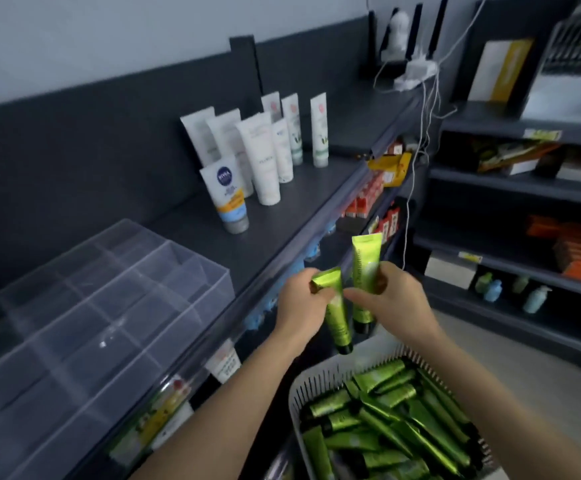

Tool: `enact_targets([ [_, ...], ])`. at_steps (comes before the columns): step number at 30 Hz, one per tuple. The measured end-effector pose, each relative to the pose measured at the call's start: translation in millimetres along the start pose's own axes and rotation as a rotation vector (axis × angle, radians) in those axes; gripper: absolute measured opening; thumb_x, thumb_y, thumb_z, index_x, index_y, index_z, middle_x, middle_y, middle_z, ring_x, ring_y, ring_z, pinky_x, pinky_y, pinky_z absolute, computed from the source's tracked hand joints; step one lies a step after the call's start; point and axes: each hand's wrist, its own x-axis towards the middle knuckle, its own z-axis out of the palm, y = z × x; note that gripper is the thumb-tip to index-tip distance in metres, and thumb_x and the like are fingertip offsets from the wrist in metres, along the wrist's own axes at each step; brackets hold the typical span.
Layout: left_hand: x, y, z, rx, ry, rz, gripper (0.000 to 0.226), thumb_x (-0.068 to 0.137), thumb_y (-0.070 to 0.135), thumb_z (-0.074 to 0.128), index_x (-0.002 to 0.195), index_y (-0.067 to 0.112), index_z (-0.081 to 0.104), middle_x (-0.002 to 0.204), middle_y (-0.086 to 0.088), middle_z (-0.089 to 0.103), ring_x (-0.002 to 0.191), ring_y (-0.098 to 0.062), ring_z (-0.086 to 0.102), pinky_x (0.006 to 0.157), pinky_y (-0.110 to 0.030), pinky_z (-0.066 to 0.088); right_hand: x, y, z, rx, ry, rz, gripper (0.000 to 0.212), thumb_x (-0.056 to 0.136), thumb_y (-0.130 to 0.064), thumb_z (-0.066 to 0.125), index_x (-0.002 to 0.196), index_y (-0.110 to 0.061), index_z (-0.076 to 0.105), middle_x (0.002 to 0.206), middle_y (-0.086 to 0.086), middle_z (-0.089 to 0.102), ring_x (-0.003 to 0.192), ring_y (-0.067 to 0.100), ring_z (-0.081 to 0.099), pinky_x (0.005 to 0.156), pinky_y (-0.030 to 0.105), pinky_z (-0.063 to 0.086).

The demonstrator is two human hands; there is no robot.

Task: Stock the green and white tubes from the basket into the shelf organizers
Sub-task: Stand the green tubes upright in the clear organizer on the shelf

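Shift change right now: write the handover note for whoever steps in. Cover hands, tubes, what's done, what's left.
Left hand: grips a green tube, cap down.
Right hand: grips a second green tube, cap down, near the basket.
Basket tubes: a large pile is still inside.
Clear organizer: no tubes seen in the compartments in view, so little or nothing is stocked.
Left to do: place both held tubes, then work through the pile.
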Motion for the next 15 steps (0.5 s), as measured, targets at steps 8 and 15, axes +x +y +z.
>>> enact_targets([
  [8,12,81,-125,0.047,0.164,0.193,0.006,0.069,0.017,0.064,0.066,0.016,0.059,0.066,-0.007,0.061,0.075,-0.03,0.065,0.074,-0.052,0.056,18,-108,-5,0.324,0.049,-0.234,0.023,0.075,-0.031,0.077,0.074,-0.019,0.058,0.066,-0.003,0.059,0.06,0.01,0.053,0.057,0.027,0.041],
  [15,-7,92,-251,0.263,0.369,0.226,0.009,0.065,0.019,0.065,0.074,0.015,0.063,0.074,-0.007,0.064,0.08,-0.031,0.065,0.075,-0.052,0.056,35,-197,42,0.419,-0.129,-0.356,0.025,0.076,-0.03,0.076,0.085,-0.01,0.064,0.082,0.012,0.067,0.073,0.019,0.061,0.069,0.038,0.053],
])
